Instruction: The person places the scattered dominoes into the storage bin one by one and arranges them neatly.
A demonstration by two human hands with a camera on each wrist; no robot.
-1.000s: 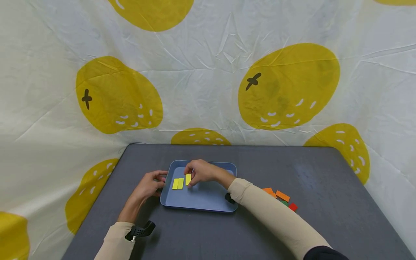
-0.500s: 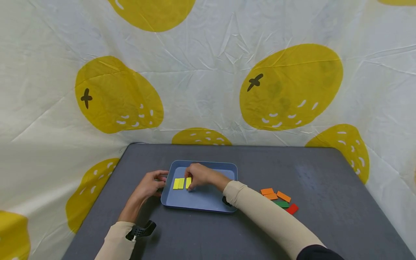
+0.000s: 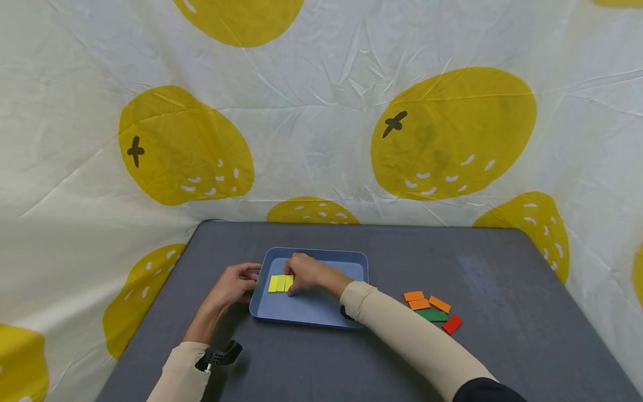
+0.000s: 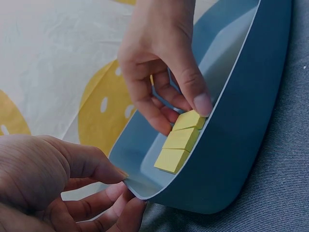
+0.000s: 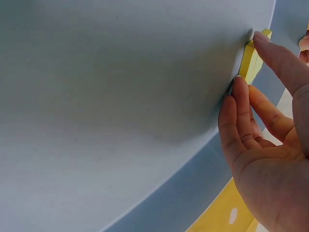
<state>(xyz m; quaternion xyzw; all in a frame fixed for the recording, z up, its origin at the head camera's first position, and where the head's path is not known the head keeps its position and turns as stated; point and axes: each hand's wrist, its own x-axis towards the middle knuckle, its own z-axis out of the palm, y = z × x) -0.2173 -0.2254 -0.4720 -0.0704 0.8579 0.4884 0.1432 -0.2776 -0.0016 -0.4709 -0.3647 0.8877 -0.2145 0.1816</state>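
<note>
A blue tray (image 3: 321, 312) holds a row of three small flat yellow blocks near its left end. My right hand (image 3: 308, 273) reaches into it and pinches the rightmost yellow block (image 4: 189, 120) between thumb and fingers. That block lies against the middle yellow block (image 4: 181, 139), and the third yellow block (image 4: 171, 159) is at the other end of the row. At the tray's left side, my left hand (image 3: 233, 286) holds the rim, thumb at the edge and fingers curled along the outside. In the right wrist view, my right hand (image 5: 270, 140) has fingertips at the row's end.
Right of the tray, several orange tiles (image 3: 419, 304), a green piece (image 3: 433, 316) and a red tile (image 3: 452, 324) lie on the dark grey table (image 3: 502, 357). A patterned white cloth (image 3: 311, 139) hangs behind the table.
My right hand has lowered the yellow block and slid it left, closing the gap to the other two. The left hand stays at the tray's left rim.
</note>
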